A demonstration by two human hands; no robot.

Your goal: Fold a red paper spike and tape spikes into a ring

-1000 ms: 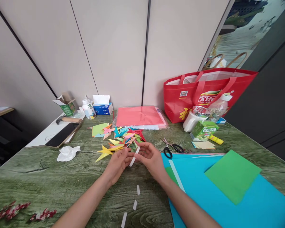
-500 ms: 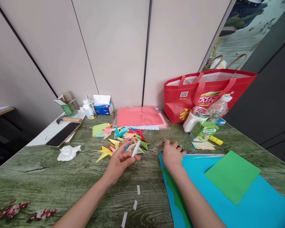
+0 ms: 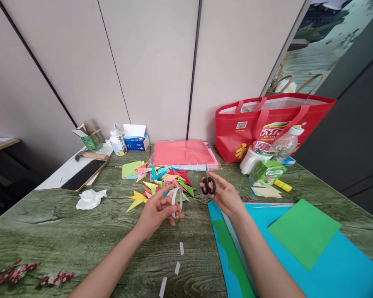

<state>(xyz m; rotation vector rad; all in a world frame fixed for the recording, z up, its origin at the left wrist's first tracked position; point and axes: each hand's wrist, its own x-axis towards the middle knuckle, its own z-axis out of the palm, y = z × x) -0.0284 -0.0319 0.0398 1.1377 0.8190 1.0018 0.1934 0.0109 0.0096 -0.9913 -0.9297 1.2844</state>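
Between the thumb and fingers of my left hand is a roll of white tape, its ring now facing me. My right hand holds a pair of scissors with black handles, the blades pointing up and away. Beyond my hands lies a loose heap of folded paper pieces in many colours. Three short white strips lie on the table in front of me. Under my right forearm are large blue sheets, with a green paper square on top.
At the back stand a red bag, a white mug, a plastic bottle and a green box. Packed red paper lies by the wall. On the left are a crumpled tissue, a phone and a hammer.
My right hand has picked up the scissors from the table and lifted them upright. In my left hand, the tape roll has turned from edge-on to show its ring.
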